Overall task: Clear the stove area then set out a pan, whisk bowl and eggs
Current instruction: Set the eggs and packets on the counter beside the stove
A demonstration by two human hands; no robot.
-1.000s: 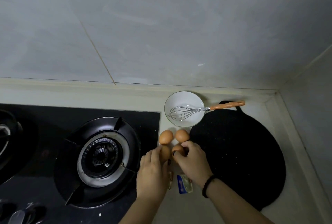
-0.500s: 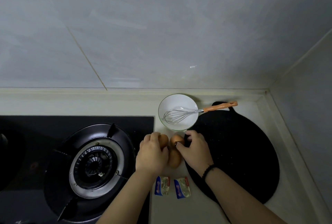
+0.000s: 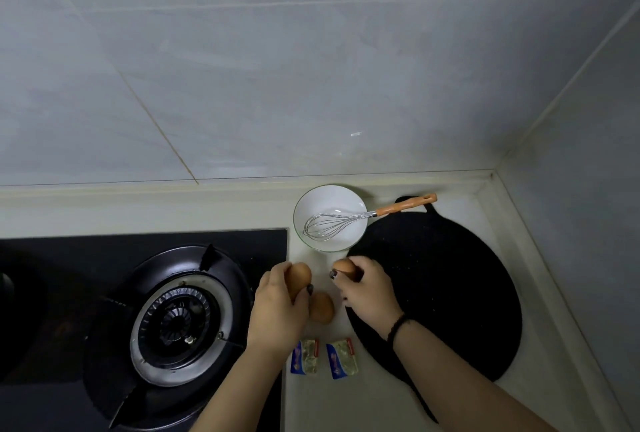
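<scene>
Left hand (image 3: 277, 307) curls round one brown egg (image 3: 299, 277), thumb and fingers wrapped on its lower half. Right hand (image 3: 369, 293) pinches a second egg (image 3: 343, 267) at the fingertips. A third egg (image 3: 321, 307) lies loose on the pale surface (image 3: 374, 404), between the two hands and just below them.

Beyond the fingertips of both hands sits the white bowl (image 3: 330, 205), with a wire whisk (image 3: 332, 224) resting in it, orange handle pointing out past the right hand. The flat black pan (image 3: 450, 293) lies under and beyond the right wrist. Two foil butter packets (image 3: 323, 357) lie just behind the left wrist. The stove burner (image 3: 180, 317) is to the outside of the left hand.

Risks, as judged:
- The loose egg is rounded and smooth on a hard, slick surface; a nudge from either hand could roll it toward the stove edge.
- Eggs set touching one another may knock and crack; the shells are thin and brittle.
- The right-hand pinch is shallow, so a slip is plausible if the egg is released above the surface.
- The whisk handle overhangs the bowl rim; bumping it could tip the light, glossy bowl.

Textures: pan matt and dark; burner ring metallic, ridged; packets crinkled.
</scene>
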